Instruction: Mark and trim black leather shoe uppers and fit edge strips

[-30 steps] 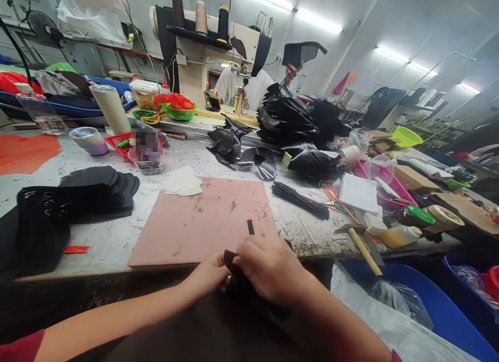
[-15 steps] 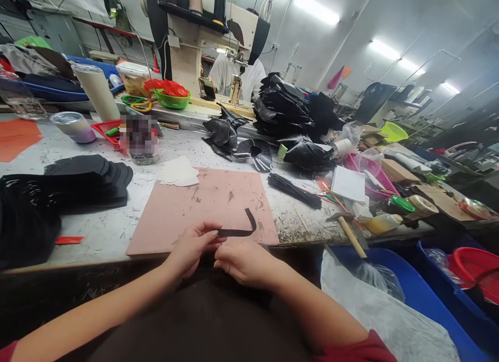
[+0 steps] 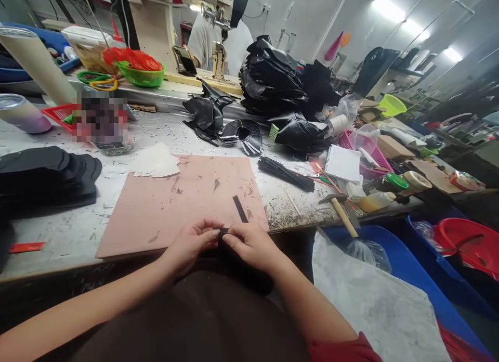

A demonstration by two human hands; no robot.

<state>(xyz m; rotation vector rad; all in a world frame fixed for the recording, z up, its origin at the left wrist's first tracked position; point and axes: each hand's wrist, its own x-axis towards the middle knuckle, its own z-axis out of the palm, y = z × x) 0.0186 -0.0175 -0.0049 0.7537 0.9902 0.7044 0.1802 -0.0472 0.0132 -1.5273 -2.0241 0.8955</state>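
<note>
Close together at the front edge of the pink board [image 3: 156, 206], my two hands pinch a narrow black strip [image 3: 240, 209]. My left hand [image 3: 197, 242] is closed on it, thumb on top. My right hand [image 3: 251, 243] is closed on it too, thumb and finger touching the strip beside the left fingertips. The strip's free end sticks up beyond my right hand over the board. Dark material [image 3: 249, 276] hangs below my right hand; whether it joins the strip I cannot tell.
Stacked black pieces [image 3: 47, 175] lie left, white paper pieces [image 3: 156, 162] at the board's back corner. A bundle of black strips [image 3: 286, 173] and a hammer [image 3: 343, 216] lie right. A sewing machine [image 3: 219, 60] stands behind, with a person beyond it. Blue bins [image 3: 374, 237] stand at lower right.
My right hand has come up against my left fingertips and now pinches the strip. More of the strip is covered by my hands. The view has shifted right and down.
</note>
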